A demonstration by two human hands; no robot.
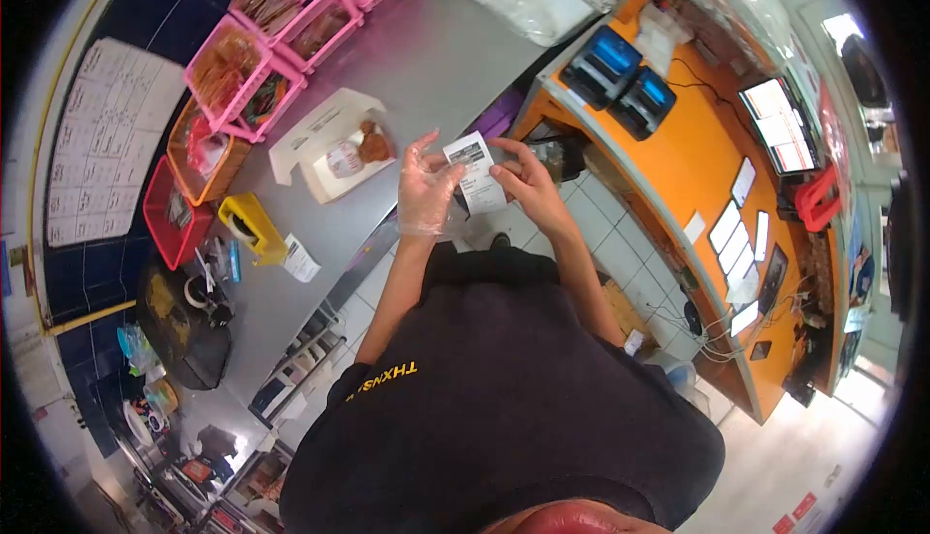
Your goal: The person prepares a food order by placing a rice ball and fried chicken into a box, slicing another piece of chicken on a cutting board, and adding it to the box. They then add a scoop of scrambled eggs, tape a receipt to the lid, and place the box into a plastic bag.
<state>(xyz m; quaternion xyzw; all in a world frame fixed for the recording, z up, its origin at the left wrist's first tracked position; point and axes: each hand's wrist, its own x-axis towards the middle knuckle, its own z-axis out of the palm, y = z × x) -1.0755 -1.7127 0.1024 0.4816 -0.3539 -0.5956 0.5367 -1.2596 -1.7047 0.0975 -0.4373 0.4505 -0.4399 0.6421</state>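
Note:
A printed paper receipt (pixel 481 197) is held up in front of my body between both hands. My left hand (pixel 424 195), in a clear plastic glove, grips its left edge with thumb and fingers. My right hand (pixel 535 187), ungloved, pinches the right edge. Left of the hands, an open white cardboard box (pixel 308 158) sits on the steel counter. In it lie browned fried pieces (pixel 373 143) and a small wrapped or lidded item (pixel 343 159) with red print, whose kind I cannot make out.
Pink baskets (pixel 254 127) with packets line the steel counter (pixel 426 40), beside a red bin (pixel 160 216) and a yellow holder (pixel 254 234). Another paper slip (pixel 300 260) lies near the holder. On the right stands an orange desk (pixel 697 166) with tablets, phones and a monitor (pixel 780 127).

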